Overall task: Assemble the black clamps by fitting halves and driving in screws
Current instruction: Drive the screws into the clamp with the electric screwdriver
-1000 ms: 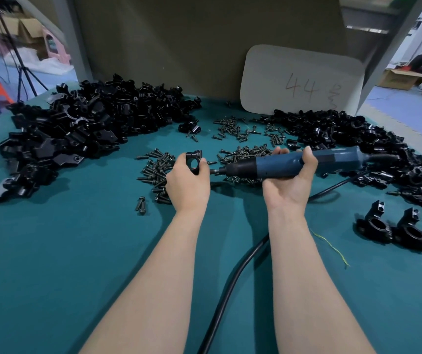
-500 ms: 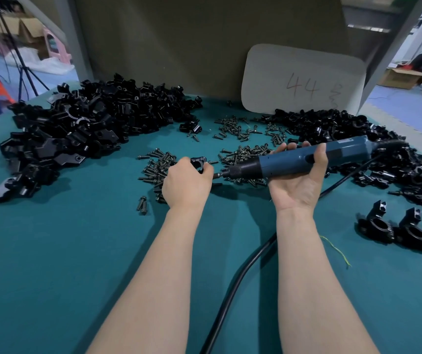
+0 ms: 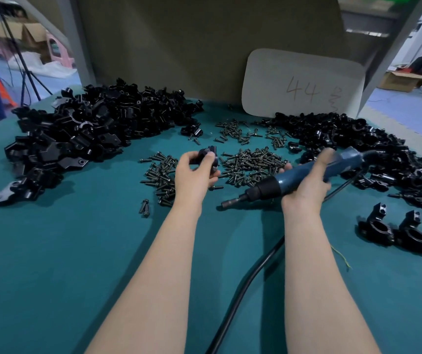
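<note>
My left hand grips a black clamp above the green table, fingers wrapped round it so most of it is hidden. My right hand holds a blue electric screwdriver, tilted with its bit pointing down-left, apart from the clamp. Dark screws lie heaped between the hands, with more screws left of my left hand. A big pile of black clamp halves lies at the left and another pile at the right. Two assembled clamps stand at the right.
The screwdriver's black cable runs across the green table between my forearms toward the near edge. A white card marked 44 leans on the back panel. A thin yellow wire lies near my right forearm.
The screwdriver's bit has pulled away from the clamp and dropped down-left, tool now tilted. My left hand has lifted and turned the clamp slightly away.
</note>
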